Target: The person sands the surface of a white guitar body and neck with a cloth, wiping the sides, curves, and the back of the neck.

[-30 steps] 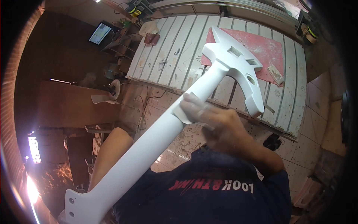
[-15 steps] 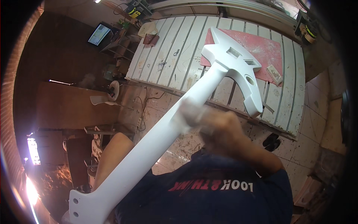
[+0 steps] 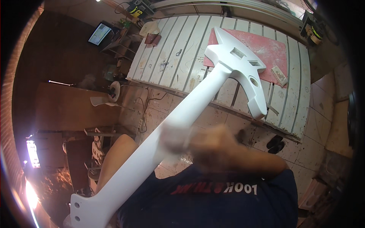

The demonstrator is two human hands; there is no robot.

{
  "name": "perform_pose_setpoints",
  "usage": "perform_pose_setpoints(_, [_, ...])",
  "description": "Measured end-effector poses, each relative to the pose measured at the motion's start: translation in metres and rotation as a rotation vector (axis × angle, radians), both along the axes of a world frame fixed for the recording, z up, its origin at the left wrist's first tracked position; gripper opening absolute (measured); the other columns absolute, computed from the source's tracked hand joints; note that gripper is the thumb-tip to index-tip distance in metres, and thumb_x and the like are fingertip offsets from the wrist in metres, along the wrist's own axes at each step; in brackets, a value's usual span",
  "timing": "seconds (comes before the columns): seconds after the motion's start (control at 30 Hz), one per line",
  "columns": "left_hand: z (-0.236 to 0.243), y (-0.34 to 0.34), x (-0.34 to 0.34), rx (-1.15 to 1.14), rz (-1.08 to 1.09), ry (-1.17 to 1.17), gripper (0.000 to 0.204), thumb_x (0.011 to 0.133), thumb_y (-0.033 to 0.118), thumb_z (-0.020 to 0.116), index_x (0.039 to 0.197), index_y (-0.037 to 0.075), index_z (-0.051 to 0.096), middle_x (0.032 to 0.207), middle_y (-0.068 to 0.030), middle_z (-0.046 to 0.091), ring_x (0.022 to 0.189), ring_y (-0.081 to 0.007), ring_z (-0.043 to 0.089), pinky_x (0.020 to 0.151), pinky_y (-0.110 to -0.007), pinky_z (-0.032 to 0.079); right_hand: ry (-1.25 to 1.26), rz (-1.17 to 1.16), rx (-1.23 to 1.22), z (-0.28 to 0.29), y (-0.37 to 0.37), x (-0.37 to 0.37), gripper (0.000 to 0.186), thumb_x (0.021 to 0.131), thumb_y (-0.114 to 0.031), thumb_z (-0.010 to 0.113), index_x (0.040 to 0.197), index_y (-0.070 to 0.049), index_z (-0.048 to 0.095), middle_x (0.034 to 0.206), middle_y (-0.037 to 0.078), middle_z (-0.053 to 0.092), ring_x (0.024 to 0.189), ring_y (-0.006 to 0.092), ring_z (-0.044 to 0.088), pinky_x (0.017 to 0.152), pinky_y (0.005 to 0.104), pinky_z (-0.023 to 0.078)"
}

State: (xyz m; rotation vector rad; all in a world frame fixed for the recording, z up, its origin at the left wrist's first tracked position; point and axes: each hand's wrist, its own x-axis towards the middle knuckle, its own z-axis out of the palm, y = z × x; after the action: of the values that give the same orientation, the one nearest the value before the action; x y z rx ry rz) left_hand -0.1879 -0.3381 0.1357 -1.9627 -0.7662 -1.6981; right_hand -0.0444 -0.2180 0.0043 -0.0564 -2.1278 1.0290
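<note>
A white guitar body (image 3: 235,60), with two rectangular cut-outs and a round one in its wide end, runs diagonally from the workbench down to the lower left, its long neck (image 3: 137,174) crossing my lap. My right hand (image 3: 190,140), smeared by motion, lies on the neck's middle with its fingers on a pale sheet, also blurred. My left forearm (image 3: 116,163) passes behind the neck; the left hand is hidden toward the lower left. The wide end rests over a pink board (image 3: 275,53) on the slatted workbench (image 3: 152,60).
A brush-like pale block (image 3: 279,76) sits on the board. Behind left are a monitor (image 3: 99,32), a white fan (image 3: 113,91) and loose cables (image 3: 144,106). Dark sandals (image 3: 275,144) lie below the bench's right side, and rails (image 3: 190,7) run along its back.
My right hand has moved down the neck, toward the lower left, and is blurred. The white piece has stayed nearly in place.
</note>
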Motion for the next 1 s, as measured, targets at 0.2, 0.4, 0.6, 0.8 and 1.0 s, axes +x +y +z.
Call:
perform_pose_setpoints(0.2, [0.021,-0.052,-0.019,0.198,0.069,-0.118,0.027,0.086,0.031,0.062,0.104,0.012,0.057,0.089,-0.0029,0.054,0.082,-0.0182,0.052,0.072,-0.038,0.044,-0.194,-0.167,-0.222,-0.015,0.053,0.011,0.053,0.081,0.005,0.054,0.132,-0.009,0.061,0.111,0.018,0.071,0.085,0.0309,0.073,0.07,0.0406,0.06])
perform_pose_setpoints(0.4, [0.019,-0.095,-0.031,0.276,0.21,-0.232,0.026,0.085,0.032,0.063,0.102,0.013,0.058,0.087,-0.0019,0.053,0.079,-0.0179,0.051,0.07,-0.039,0.043,-0.202,0.066,0.054,0.02,-0.011,-0.006,0.061,0.079,0.0,0.061,0.137,-0.017,0.057,0.106,0.014,0.073,0.067,0.0255,0.069,0.055,0.0366,0.055])
perform_pose_setpoints(0.6, [0.003,-0.12,-0.037,0.289,0.26,-0.291,0.026,0.084,0.033,0.063,0.101,0.013,0.058,0.085,-0.0013,0.053,0.078,-0.0176,0.051,0.069,-0.039,0.043,-0.442,-0.002,-0.012,-0.015,0.023,-0.028,0.064,0.076,-0.001,0.064,0.139,-0.011,0.057,0.133,0.01,0.064,0.078,0.0232,0.071,0.065,0.0303,0.059])
perform_pose_setpoints(0.8, [-0.016,-0.133,-0.04,0.29,0.303,-0.312,0.026,0.084,0.033,0.063,0.101,0.014,0.058,0.085,-0.0011,0.052,0.078,-0.0175,0.05,0.069,-0.039,0.042,-0.245,0.37,-0.074,0.026,-0.019,-0.04,0.057,0.073,0.001,0.068,0.129,-0.011,0.063,0.137,0.014,0.06,0.103,0.0292,0.07,0.077,0.0387,0.06])
perform_pose_setpoints(1.0, [-0.036,-0.145,-0.041,0.284,0.345,-0.321,0.026,0.083,0.033,0.062,0.1,0.014,0.057,0.084,-0.0009,0.051,0.078,-0.0174,0.05,0.069,-0.039,0.042,-0.703,0.112,0.262,-0.002,0.0,-0.054,0.071,0.076,-0.007,0.063,0.144,-0.019,0.049,0.114,0.011,0.07,0.078,0.0274,0.071,0.063,0.0414,0.058])
